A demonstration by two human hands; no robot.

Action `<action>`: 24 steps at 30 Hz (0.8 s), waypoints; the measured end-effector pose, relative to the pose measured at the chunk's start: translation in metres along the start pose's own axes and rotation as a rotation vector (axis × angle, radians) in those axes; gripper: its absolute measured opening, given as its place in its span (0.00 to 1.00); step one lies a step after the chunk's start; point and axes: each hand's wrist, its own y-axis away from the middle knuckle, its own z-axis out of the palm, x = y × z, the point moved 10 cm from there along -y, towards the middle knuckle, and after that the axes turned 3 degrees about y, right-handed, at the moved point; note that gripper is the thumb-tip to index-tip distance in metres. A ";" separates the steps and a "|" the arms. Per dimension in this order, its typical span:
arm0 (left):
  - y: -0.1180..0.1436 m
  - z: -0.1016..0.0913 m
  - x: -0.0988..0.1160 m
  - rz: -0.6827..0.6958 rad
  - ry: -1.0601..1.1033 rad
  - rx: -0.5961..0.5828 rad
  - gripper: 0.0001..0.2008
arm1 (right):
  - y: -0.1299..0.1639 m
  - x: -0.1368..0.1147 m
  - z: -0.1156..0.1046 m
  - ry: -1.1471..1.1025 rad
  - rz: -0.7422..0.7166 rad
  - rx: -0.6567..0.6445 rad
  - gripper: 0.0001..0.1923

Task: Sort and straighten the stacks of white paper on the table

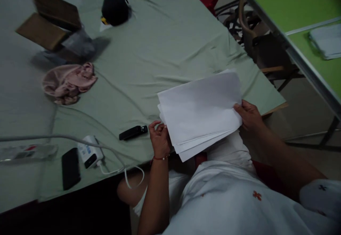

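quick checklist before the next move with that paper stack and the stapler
1. Left hand grips the paper stack at its left edge: ok.
2. Right hand grips the right edge: ok.
3. Sheets squared up: not ok, lower edges are fanned out.
4. Stapler apart from the hands, lying on the green cloth beside the left hand: ok.
5. White cable away from the stack: ok.
6. Stapler loaded: cannot tell.
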 end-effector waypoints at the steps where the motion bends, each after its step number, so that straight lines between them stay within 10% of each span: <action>1: 0.000 0.000 -0.001 -0.013 -0.021 0.008 0.21 | 0.000 0.000 0.000 0.004 0.000 0.004 0.17; 11: 0.007 0.020 0.003 -0.044 -0.043 -0.215 0.17 | 0.000 -0.009 0.000 0.046 -0.052 0.058 0.18; 24: 0.009 0.009 0.006 0.027 -0.211 -0.110 0.24 | -0.001 -0.010 -0.001 0.179 -0.114 0.105 0.13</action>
